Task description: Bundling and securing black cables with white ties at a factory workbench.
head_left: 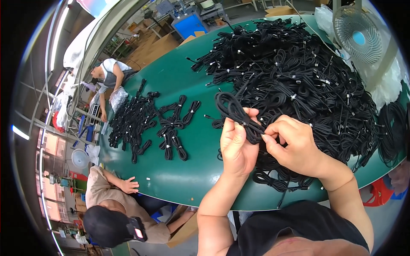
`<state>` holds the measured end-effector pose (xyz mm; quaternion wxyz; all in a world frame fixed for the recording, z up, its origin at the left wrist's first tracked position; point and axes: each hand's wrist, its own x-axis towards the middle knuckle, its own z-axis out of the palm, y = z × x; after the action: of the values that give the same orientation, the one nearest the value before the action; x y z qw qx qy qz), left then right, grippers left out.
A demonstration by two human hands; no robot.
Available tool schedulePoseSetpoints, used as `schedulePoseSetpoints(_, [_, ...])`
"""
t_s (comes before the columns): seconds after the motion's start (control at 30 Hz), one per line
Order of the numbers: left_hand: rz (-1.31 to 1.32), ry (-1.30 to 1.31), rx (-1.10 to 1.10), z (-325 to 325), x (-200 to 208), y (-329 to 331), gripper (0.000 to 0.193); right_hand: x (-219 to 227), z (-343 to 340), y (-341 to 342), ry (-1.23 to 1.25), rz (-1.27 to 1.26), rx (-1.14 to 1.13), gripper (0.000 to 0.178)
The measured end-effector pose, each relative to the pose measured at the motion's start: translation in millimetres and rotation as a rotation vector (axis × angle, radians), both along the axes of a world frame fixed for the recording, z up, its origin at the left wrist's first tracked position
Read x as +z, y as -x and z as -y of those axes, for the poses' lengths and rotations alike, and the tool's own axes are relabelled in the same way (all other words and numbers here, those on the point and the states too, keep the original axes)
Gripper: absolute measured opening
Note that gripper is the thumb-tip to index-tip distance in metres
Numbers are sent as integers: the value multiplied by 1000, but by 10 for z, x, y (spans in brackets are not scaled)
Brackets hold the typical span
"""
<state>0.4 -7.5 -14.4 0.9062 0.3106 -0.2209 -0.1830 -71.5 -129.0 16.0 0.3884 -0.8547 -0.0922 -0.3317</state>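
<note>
A black cable [230, 106], wound into a long looped bundle, is held up over the table. My left hand [235, 149] is closed around its lower part, with the loops standing out above the fingers. From the right, my right hand [297, 145] pinches at the lower end of the same bundle with thumb and forefinger. Whether a small tie is between those fingertips I cannot tell. Just behind and to the right of my hands lies a big heap of black cables [294, 64], many with light metal plugs.
On the green table [179, 72], bundled cables [136, 119] form a smaller pile at left. A fan [358, 36] and plastic bags stand far right. One co-worker [115, 70] leans over the far-left end; another [115, 209] sits at the near-left edge, a hand on the table.
</note>
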Motion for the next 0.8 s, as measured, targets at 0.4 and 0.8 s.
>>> schedulePoseSetpoints(0.4, [12,-82,-110,4,17,46,34,44,64,32,-18,27,-14,21])
schedulePoseSetpoints(0.8, [142,-186,-352,-106,100,-82,57,110,269,-52,-136,162,-68,21])
